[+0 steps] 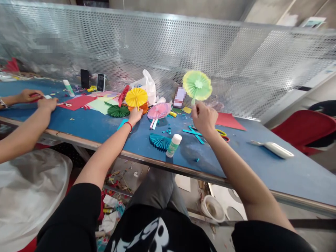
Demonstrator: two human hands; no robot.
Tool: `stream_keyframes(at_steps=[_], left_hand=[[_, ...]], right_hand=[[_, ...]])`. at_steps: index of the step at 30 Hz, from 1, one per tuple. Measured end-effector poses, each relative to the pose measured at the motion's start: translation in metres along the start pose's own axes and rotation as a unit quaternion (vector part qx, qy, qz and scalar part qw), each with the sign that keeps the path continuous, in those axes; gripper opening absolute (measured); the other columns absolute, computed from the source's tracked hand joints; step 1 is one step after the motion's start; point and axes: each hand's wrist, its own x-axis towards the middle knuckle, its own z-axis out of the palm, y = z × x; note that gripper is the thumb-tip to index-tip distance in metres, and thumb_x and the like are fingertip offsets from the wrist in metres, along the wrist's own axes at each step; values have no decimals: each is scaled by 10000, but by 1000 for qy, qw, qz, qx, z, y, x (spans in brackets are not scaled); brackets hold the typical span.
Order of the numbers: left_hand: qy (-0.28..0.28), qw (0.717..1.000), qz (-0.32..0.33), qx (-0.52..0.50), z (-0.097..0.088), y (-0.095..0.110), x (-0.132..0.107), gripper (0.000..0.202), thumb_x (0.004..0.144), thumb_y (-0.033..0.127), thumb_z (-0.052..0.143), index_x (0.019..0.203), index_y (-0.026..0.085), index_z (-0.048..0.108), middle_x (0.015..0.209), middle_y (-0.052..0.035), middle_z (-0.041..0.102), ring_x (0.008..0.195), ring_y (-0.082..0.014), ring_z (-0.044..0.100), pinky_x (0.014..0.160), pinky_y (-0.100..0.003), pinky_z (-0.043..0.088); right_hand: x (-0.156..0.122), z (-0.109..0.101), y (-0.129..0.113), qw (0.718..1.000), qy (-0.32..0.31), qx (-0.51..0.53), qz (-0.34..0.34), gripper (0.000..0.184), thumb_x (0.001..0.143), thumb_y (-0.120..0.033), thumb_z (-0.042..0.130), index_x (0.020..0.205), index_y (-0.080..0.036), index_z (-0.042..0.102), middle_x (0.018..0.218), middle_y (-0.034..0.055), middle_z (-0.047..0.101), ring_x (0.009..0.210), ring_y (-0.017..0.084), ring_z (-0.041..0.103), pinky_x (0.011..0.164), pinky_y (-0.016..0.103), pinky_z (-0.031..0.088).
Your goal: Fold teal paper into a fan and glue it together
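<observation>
Raised above the blue table, a light green pleated paper fan (196, 85) with a yellowish rim stands upright, its handle gripped in my closed right hand (205, 117). My left hand (135, 117) pinches the short handle of a yellow paper fan (136, 97). Behind that hand lie an orange fan (143, 107) and a dark green fan (118, 111). A pink fan (159, 111) with stick handles is to its right. Closer to me, a teal folded-paper piece (159, 141) lies beside an upright glue stick (174, 145). Teal strips (193, 132) and scissors (223, 135) lie below my right hand.
A co-worker's hands (39, 98) work at the left. Coloured paper sheets (78, 102), two phones (100, 82) and a white plastic bag (149, 85) are toward the back. A perforated metal screen (157, 42) closes the far edge. A white-handled tool (278, 149) lies right.
</observation>
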Motion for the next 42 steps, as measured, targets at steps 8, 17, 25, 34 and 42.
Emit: stream_keyframes(at_steps=[8, 17, 25, 34, 42], left_hand=[[58, 977, 61, 197, -17, 13, -13, 489, 853, 446, 701, 483, 231, 465, 573, -91, 541, 911, -352, 660, 830, -388, 435], [-226, 930, 157, -244, 31, 47, -55, 376, 703, 430, 819, 983, 198, 723, 925, -34, 747, 903, -211, 702, 819, -305, 522], [-324, 858, 121, -379, 36, 51, -82, 473, 657, 425, 890, 1048, 241, 698, 1069, -29, 748, 1138, -313, 716, 984, -427, 549], [-325, 842, 78, -423, 38, 53, -80, 410, 800, 264, 824, 1184, 226, 687, 1199, -66, 759, 1323, -351, 638, 1106, -542, 548], [-257, 870, 75, -414, 41, 45, -70, 310, 794, 282, 858, 1067, 193, 741, 1198, -94, 760, 1356, -365, 612, 1129, -543, 544]], right_hand=[[-44, 23, 19, 996, 78, 34, -36, 457, 1053, -405, 290, 889, -204, 667, 786, 112, 725, 731, 240, 646, 642, 329, 330], [-44, 52, 14, 970, 158, 10, -184, 492, 1082, -387, 337, 720, -198, 611, 669, 60, 671, 577, 147, 530, 583, 327, 235], [-53, 67, 1, 966, 78, 6, -247, 478, 1096, -335, 367, 753, -185, 665, 663, 43, 692, 523, 120, 471, 570, 314, 203], [-62, 57, -14, 985, -44, 15, -168, 414, 1087, -358, 380, 937, -192, 728, 817, 74, 779, 664, 158, 630, 575, 321, 150], [-63, 57, -16, 984, -134, 47, -104, 358, 1070, -472, 462, 1231, -244, 686, 927, 52, 807, 737, 218, 692, 596, 314, 193]])
